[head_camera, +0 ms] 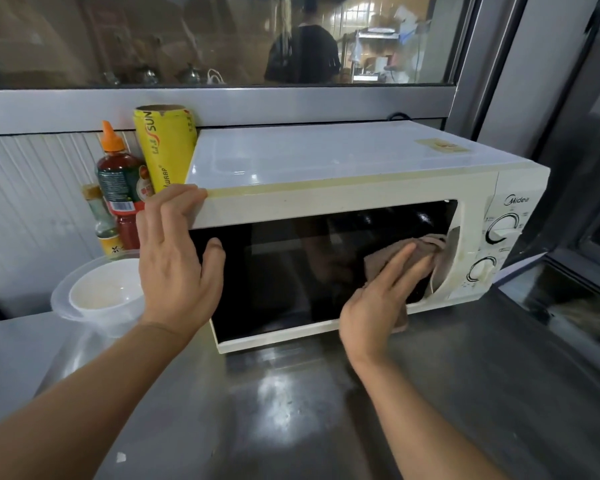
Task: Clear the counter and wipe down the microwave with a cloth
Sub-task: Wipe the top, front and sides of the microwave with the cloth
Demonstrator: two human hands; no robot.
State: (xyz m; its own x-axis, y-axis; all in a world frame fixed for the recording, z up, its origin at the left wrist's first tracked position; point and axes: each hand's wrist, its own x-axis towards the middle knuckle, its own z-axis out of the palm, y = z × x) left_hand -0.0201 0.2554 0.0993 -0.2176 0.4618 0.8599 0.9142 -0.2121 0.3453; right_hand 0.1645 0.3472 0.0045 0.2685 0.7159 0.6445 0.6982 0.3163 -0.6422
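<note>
While L hand (177,258) braces microwave (326,161) corner, fingers spread, R hand (378,303) presses cloth (426,247) flat on door (284,271).

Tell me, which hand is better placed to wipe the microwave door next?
Likely the right hand: it presses the cloth flat on the door glass. The left hand holds no cloth and braces the microwave's top corner.

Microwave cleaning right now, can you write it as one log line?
step: wipe-down | right hand: presses cloth on microwave door | left hand: rests on microwave top-left front corner
</note>
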